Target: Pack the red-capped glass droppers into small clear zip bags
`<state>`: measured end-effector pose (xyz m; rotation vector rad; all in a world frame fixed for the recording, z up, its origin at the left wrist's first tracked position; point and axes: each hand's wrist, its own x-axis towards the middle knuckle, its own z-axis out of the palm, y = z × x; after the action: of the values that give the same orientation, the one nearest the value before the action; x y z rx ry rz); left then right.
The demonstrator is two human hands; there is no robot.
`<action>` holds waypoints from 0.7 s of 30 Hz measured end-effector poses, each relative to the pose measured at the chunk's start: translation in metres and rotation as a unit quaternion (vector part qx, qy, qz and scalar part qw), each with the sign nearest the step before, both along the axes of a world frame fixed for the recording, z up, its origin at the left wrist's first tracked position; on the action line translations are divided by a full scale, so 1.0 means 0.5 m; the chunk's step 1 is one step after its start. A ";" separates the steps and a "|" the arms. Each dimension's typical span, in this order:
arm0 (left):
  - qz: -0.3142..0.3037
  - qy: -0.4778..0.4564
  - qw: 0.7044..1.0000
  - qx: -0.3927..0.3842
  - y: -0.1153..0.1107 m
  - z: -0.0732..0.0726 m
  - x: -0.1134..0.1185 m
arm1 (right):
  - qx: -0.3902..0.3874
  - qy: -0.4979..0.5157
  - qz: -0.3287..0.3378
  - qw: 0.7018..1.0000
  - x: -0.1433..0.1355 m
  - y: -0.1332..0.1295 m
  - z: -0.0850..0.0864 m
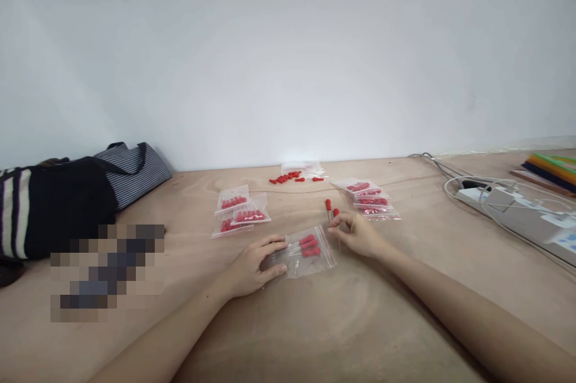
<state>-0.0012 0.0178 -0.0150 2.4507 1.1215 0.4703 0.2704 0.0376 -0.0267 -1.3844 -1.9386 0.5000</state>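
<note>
A clear zip bag (310,254) holding several red-capped droppers lies on the plywood table in front of me. My left hand (256,266) rests flat on the bag's left end, pinning it down. My right hand (357,233) sits just right of the bag, fingers pinched on a red-capped dropper (335,214). Another red-capped dropper (328,206) lies on the table just beyond it.
Filled bags lie in piles at the left (240,212) and right (371,200). Loose red caps (292,177) and spare bags sit near the wall. A dark bag (63,203) is at far left; a power strip with cables (517,206) and coloured sheets (551,170) at right.
</note>
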 end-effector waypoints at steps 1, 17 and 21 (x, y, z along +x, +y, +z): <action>0.001 0.001 1.000 -0.001 0.000 0.000 -0.001 | 0.002 0.002 -0.029 1.000 0.009 0.012 -0.001; 0.001 0.020 1.000 -0.009 0.000 -0.001 -0.007 | -0.091 0.063 -0.173 0.979 0.015 0.104 -0.014; -0.001 0.020 1.000 -0.005 0.003 -0.005 -0.007 | -0.127 0.126 -0.155 0.972 0.032 0.071 -0.014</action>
<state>-0.0049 0.0192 -0.0173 2.4631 1.1351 0.4164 0.2863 0.0732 -0.0335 -1.6596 -1.4592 0.7504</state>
